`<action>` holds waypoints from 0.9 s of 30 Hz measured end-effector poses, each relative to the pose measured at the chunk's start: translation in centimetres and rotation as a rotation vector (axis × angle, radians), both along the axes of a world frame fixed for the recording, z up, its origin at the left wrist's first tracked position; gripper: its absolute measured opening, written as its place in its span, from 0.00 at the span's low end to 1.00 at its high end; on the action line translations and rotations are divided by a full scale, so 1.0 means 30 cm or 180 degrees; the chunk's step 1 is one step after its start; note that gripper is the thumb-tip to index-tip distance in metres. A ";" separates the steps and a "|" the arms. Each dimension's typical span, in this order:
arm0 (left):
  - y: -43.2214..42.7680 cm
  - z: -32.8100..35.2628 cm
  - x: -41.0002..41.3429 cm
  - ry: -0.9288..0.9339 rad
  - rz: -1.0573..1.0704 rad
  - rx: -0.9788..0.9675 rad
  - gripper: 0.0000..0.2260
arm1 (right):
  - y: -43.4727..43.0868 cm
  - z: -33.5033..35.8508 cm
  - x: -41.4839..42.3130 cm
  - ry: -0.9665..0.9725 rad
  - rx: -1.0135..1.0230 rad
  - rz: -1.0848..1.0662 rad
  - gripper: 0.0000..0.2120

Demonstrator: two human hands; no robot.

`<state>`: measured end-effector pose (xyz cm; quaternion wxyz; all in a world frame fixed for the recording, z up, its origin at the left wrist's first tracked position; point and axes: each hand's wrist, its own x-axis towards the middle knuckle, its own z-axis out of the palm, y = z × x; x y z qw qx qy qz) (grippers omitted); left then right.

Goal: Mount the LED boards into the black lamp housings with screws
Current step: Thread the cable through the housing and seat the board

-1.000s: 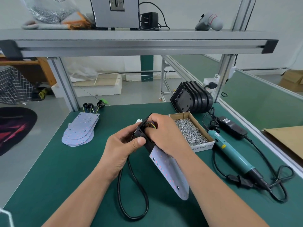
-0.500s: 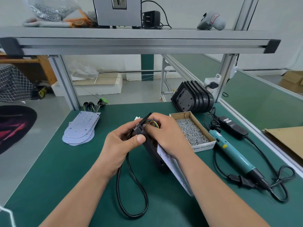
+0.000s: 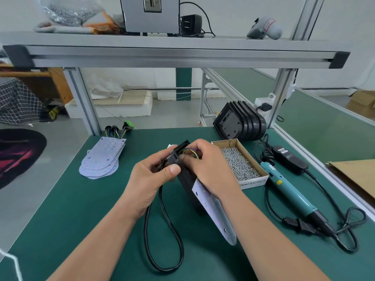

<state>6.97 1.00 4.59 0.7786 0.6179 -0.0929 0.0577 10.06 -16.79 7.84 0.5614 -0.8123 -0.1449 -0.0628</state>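
The green bench (image 3: pixel 60 199) carries stacked LED boards (image 3: pixel 101 159), black housings (image 3: pixel 239 123), a screw box (image 3: pixel 239 165) and a screwdriver (image 3: pixel 292 191).

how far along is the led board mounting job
Early. Done: no finished lamp shows. In hand: the left hand grips one black lamp housing while the right hand pinches the coloured wires of an LED board lying alongside it, not yet seated. Left: the electric screwdriver lies unused by the box of screws, and a stack of LED boards and a row of housings wait.

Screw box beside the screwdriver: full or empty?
Well filled: silver screws cover the open cardboard box's whole floor, heaped close to its rim.
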 end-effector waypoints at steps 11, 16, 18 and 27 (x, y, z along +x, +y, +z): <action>0.007 -0.003 0.006 -0.0018 -0.0075 0.0142 0.26 | 0.002 0.012 -0.010 0.0091 -0.0040 0.0616 0.09; 0.024 -0.025 0.024 -0.0012 -0.0069 0.0226 0.35 | -0.017 0.019 -0.026 0.0379 0.0008 0.0994 0.15; 0.025 -0.040 0.039 -0.0024 -0.0091 0.0217 0.35 | -0.022 0.012 -0.029 0.0432 0.0056 0.0990 0.16; 0.013 -0.063 0.069 0.0186 -0.0125 -0.0307 0.18 | -0.026 -0.018 -0.035 -0.0070 -0.0281 0.0175 0.21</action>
